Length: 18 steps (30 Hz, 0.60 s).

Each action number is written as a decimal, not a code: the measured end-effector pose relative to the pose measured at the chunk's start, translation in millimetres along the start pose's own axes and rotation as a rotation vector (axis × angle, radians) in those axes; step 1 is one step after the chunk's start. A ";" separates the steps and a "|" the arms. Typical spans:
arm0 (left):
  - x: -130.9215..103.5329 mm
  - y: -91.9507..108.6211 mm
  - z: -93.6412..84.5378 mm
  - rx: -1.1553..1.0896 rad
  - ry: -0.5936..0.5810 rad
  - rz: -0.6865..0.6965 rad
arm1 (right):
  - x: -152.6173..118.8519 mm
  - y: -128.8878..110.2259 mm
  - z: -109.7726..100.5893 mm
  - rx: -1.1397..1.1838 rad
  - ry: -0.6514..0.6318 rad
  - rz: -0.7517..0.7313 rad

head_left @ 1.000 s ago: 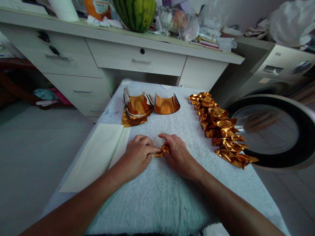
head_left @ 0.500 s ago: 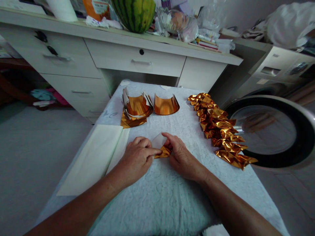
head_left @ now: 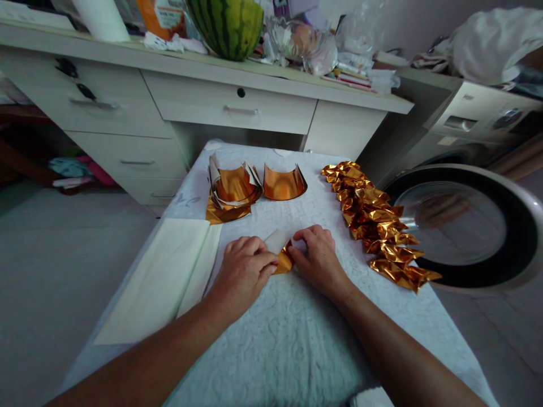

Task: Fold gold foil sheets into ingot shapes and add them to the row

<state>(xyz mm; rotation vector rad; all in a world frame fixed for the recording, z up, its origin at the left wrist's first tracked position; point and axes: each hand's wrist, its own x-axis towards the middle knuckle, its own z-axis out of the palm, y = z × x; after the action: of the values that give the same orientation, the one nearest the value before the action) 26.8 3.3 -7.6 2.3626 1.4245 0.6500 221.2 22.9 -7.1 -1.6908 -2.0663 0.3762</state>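
A small piece of gold foil paper (head_left: 283, 263), partly folded and with its pale backing turned up behind, lies on the cloth-covered table between my hands. My left hand (head_left: 244, 268) is closed on its left part, thumb and index finger pressed together on the foil. At the right end, my right hand (head_left: 319, 257) has curled fingers, with the thumb against the foil edge. Behind them stand a stack of curled gold foil sheets (head_left: 233, 185) and one separate curled sheet (head_left: 284, 183). Several twisted gold foil pieces (head_left: 369, 212) form a row at the right.
White paper sheets (head_left: 156, 277) lie along the table's left side. An open round washing machine door (head_left: 520, 232) comes close to the right edge. Beyond the table is a white drawer counter (head_left: 263, 110) bearing a watermelon (head_left: 227, 25) and clutter.
My right hand has shifted slightly right and its index finger has come away from the pale backing. My left fingers have drawn in on the foil. The view has moved slightly.
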 end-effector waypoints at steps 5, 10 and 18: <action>0.3 -0.5 1.2 0.058 0.077 -0.116 | 0.3 -6.7 3.8 -0.046 -0.013 -0.002; 0.9 0.0 1.1 0.087 0.055 -0.143 | 2.8 -8.0 3.9 0.033 -0.009 -0.004; -0.5 -3.6 5.7 -0.010 0.089 -0.102 | 2.9 -8.4 -1.7 0.565 -0.110 0.005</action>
<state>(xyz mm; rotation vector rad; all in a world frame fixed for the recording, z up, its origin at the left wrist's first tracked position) 26.9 4.4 -14.2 2.2624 1.5640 0.7416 214.4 23.8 -1.1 -1.3509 -1.7929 0.9694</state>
